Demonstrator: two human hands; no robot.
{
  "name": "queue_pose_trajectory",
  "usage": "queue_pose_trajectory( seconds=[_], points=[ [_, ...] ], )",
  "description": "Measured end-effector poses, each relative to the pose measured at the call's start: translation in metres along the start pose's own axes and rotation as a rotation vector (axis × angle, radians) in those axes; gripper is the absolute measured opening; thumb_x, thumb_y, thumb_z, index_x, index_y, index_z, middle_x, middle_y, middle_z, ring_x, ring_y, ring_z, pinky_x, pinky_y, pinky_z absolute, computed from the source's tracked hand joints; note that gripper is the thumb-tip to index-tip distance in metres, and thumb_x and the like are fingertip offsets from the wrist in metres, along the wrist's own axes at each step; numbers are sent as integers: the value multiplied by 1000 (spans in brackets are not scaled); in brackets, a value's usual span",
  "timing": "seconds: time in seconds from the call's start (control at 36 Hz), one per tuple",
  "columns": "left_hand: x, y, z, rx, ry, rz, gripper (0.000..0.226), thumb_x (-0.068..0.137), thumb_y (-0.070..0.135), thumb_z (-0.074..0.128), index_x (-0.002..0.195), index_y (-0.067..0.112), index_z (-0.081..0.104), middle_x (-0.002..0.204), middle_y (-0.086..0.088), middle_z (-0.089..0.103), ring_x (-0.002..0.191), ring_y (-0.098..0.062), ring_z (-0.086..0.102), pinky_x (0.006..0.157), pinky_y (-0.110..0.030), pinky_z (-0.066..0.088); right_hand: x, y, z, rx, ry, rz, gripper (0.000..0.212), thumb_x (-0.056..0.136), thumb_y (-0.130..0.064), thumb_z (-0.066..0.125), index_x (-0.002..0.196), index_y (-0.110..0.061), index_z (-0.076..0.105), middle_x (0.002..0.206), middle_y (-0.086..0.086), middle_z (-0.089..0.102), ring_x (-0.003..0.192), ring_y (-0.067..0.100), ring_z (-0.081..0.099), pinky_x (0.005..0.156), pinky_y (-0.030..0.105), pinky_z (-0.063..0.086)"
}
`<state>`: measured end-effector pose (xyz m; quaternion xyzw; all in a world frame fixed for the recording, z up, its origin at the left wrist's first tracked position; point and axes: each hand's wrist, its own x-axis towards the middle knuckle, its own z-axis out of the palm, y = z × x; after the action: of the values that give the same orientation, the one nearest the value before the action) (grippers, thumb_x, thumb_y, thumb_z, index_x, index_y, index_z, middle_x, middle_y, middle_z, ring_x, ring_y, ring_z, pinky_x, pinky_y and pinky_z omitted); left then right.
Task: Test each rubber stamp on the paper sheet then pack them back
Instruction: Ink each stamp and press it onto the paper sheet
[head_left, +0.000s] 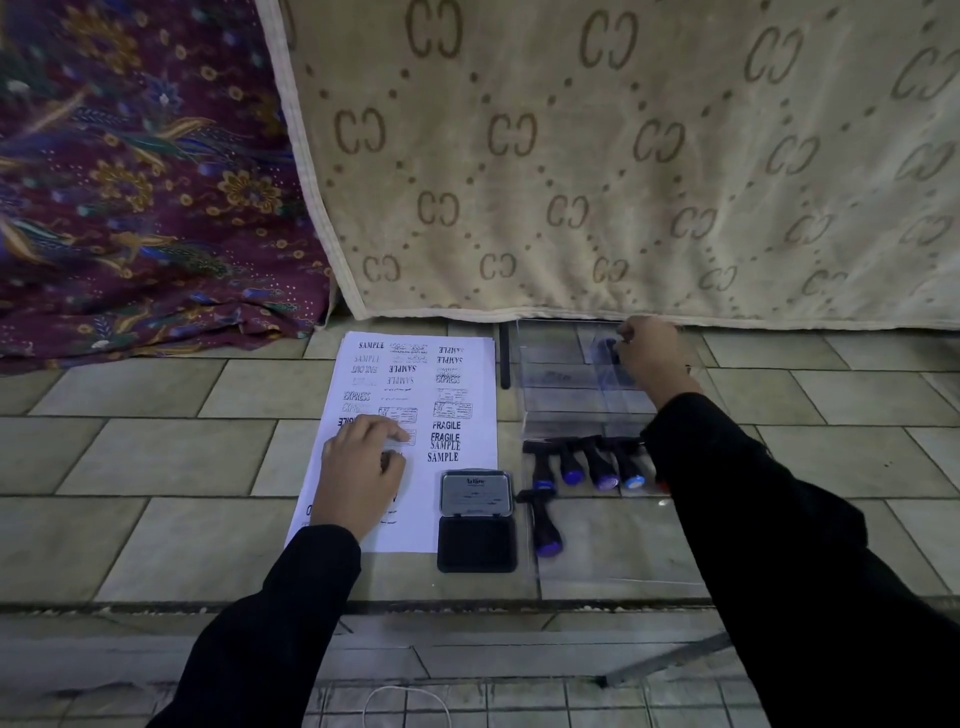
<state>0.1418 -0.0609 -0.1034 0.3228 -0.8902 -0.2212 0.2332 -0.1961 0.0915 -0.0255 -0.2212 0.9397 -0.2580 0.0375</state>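
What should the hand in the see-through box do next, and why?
Probably set that stamp down in the clear box and let go. The right hand holds it inside the box, the paper sheet already carries many prints, and more stamps lie outside by the ink pad. It might instead be lifting it out; I cannot tell.

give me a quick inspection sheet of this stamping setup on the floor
surface: tiled floor, pale tiles.
job's things: paper sheet covered in impressions; open ink pad at its right corner; row of stamps lying down; lone stamp nearer; clear box beyond them.
clutter: black stick between sheet and box; metal bar.
grippers: left hand rests on the sheet; right hand grips held stamp in the box.
cables: thin white cord at bottom edge.
surroundings: floral cloth left, beige blanket behind.
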Motion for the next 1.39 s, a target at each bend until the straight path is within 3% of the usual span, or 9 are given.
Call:
queue_pose_trajectory(
  seconds=[0.08, 0.25, 0.61, 0.75, 0.83, 1.0, 1.17, 1.28, 1.39],
  points=[
    [0, 0, 0, -1, -5, -2, 26, 82, 5, 55, 94, 28, 62, 106, 15, 54, 104, -10, 49, 86, -24, 26, 2, -2, 4, -83, -58, -49, 13, 86, -3, 55, 92, 0, 66, 93, 19, 66, 93, 34, 62, 72, 33, 49],
    [0, 1, 0, -3, 3, 2, 26, 82, 4, 55, 94, 26, 62, 106, 15, 55, 104, -10, 49, 87, -24, 26, 3, -1, 9, -146, -71, -80, 10, 87, -6, 54, 81, -9, 61, 88, 16, 63, 92, 33, 61, 67, 31, 40],
    [1, 0, 0, -29, 9, 5, 27, 81, 4, 57, 93, 27, 63, 105, 15, 55, 104, -11, 50, 87, -24, 26, 5, 3, 8, -53, -70, -37, 12, 88, -8, 57, 101, -9, 55, 105, 18, 62, 94, 34, 58, 75, 36, 49],
    [0, 0, -1, -39, 11, 8, 27, 81, 3, 57, 93, 26, 64, 106, 14, 55, 105, -10, 50, 88, -24, 27, -8, 6, 2, -4, 82, -117, 16, 84, -4, 59, 99, -9, 54, 101, 17, 60, 84, 30, 55, 65, 31, 43],
    [0, 0, 0, -57, 17, 11, 28, 80, 2, 57, 93, 26, 64, 105, 15, 55, 104, -9, 50, 88, -24, 27, -22, 4, -1, 83, 267, -202, 27, 83, -2, 60, 109, -5, 53, 113, 19, 52, 93, 34, 54, 73, 33, 42],
    [4, -4, -4, -310, 1, -77, 34, 81, 0, 57, 87, 33, 65, 102, 19, 61, 103, -3, 55, 88, -18, 39, -72, -22, -13, 404, 403, -278, 33, 85, -9, 66, 116, -7, 56, 116, 12, 49, 84, 18, 60, 76, 24, 53],
    [5, -2, -8, -489, -46, -185, 33, 85, 4, 58, 91, 35, 66, 106, 21, 62, 104, 5, 56, 87, -14, 42, -157, -51, -7, 754, 53, -273, 29, 80, -10, 72, 105, -14, 58, 91, -2, 66, 85, 20, 66, 77, 29, 57],
    [5, -1, -13, -423, -82, -143, 28, 85, 8, 61, 91, 34, 68, 104, 24, 62, 104, 9, 50, 94, -24, 40, -205, -55, 9, 714, -113, -373, 36, 77, -17, 75, 108, -23, 58, 96, -9, 66, 81, 16, 67, 74, 31, 58],
    [3, -2, -11, -234, -102, -51, 16, 85, 20, 67, 96, 31, 69, 108, 21, 57, 110, -3, 47, 101, -33, 32, -233, -46, 31, 606, -163, -478, 31, 76, -18, 78, 102, -23, 62, 91, -11, 64, 74, 8, 65, 71, 31, 57]
  ],
)
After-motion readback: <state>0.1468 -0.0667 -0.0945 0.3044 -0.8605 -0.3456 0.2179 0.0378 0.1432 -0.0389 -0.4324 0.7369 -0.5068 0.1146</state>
